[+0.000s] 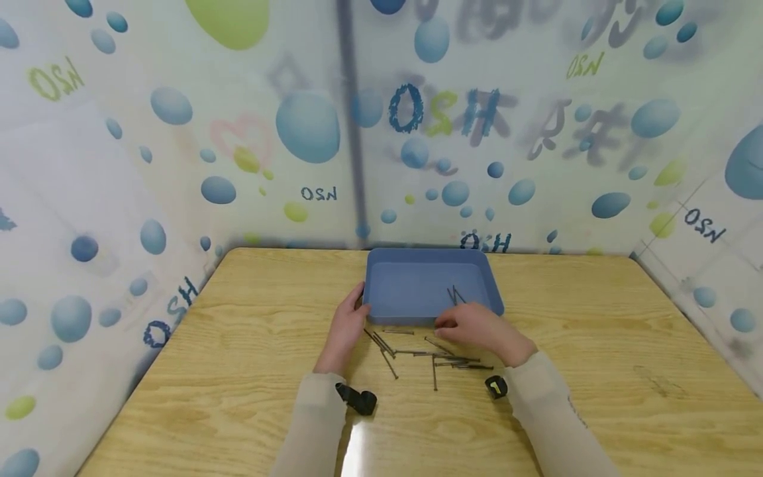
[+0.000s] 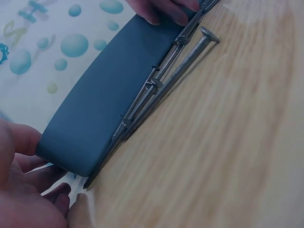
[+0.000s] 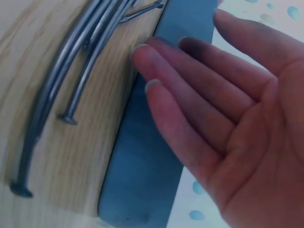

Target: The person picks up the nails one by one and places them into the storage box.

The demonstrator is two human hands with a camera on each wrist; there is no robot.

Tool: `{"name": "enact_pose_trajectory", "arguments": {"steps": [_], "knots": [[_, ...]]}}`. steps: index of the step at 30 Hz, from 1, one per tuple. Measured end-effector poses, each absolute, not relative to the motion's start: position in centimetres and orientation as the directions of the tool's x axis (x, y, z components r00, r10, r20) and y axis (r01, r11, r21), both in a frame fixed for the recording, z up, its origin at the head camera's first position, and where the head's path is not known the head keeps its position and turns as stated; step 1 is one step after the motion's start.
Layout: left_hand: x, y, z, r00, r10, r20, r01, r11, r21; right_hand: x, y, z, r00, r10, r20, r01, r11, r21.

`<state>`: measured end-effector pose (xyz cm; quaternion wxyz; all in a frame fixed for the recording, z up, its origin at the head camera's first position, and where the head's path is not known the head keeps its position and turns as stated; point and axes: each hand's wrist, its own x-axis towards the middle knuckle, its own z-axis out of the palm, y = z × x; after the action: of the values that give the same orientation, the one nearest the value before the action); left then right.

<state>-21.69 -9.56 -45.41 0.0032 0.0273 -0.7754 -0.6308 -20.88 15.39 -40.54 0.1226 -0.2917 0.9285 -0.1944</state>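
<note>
A shallow blue tray (image 1: 429, 320) lies near the far side of the table, with a couple of nails (image 1: 454, 295) inside at its right. My left hand (image 1: 347, 331) holds the tray's front left corner; in the left wrist view its thumb and fingers (image 2: 26, 168) touch that end. By the tray's front wall is my right hand (image 1: 479, 329), loosely bent; the right wrist view shows its fingers (image 3: 171, 109) relaxed, nothing between them. Several long metal nails (image 1: 456, 358) lie scattered on the wood before the tray, some overlapping. My right hand hides part of the tray's front right rim.
The wooden table (image 1: 250, 318) runs up to a patterned curtain (image 1: 286, 218) at the back. A black strap with a small device (image 1: 360, 400) is on the left sleeve, and another small black device (image 1: 496, 386) is at the right cuff.
</note>
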Motion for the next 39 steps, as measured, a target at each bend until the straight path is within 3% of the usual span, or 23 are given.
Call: {"name": "enact_pose_trajectory", "arguments": {"steps": [20,39], "knots": [[-21.7,-9.6,-45.6,-0.998,-0.047,-0.049,-0.058,0.217,0.974,-19.2,14.1,-39.7,-0.802,-0.536,-0.263,-0.392,0.806,-0.444],[-21.8,-9.6,-45.5,-0.999,-0.03,-0.037,-0.041,0.186,0.982,-19.4,13.3,-40.7,-0.788,-0.562,-0.253,-0.469,0.813,-0.344]]}}
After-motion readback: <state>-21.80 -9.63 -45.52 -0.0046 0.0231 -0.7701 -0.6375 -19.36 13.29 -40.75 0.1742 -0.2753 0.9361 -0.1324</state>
